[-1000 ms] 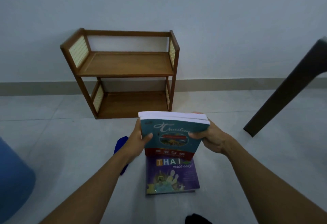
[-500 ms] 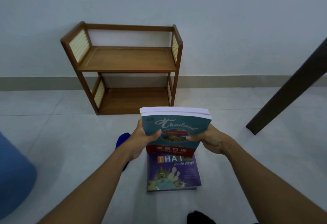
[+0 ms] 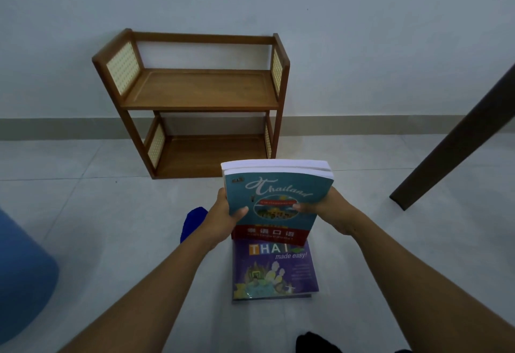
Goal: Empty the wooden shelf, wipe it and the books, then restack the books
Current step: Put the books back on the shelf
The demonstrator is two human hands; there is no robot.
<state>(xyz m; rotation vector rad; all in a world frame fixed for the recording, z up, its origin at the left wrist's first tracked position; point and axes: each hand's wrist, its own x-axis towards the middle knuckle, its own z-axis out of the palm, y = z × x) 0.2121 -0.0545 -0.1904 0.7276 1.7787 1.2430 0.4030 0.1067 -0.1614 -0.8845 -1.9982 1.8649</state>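
Observation:
A two-tier wooden shelf (image 3: 195, 88) with woven side panels stands against the wall, both tiers bare. In front of it I hold up a small stack of teal "Thailand" books (image 3: 276, 193), tilted toward me. My left hand (image 3: 223, 217) grips the stack's left edge with the thumb on the cover, and my right hand (image 3: 328, 207) grips the right edge. Below them a purple "Thai made easy!" book (image 3: 274, 272) lies flat on the floor. A blue cloth (image 3: 192, 221) lies on the floor behind my left wrist, partly hidden.
A dark slanted table leg (image 3: 451, 146) comes down at the right. A blue rounded object (image 3: 22, 277) sits at the left edge. Pale floor tiles (image 3: 83, 241) surround the books, and a dark shape (image 3: 315, 343) shows at the bottom edge.
The held books have risen a little and moved slightly toward the shelf, uncovering more of the purple book below. Both hands keep the same grip.

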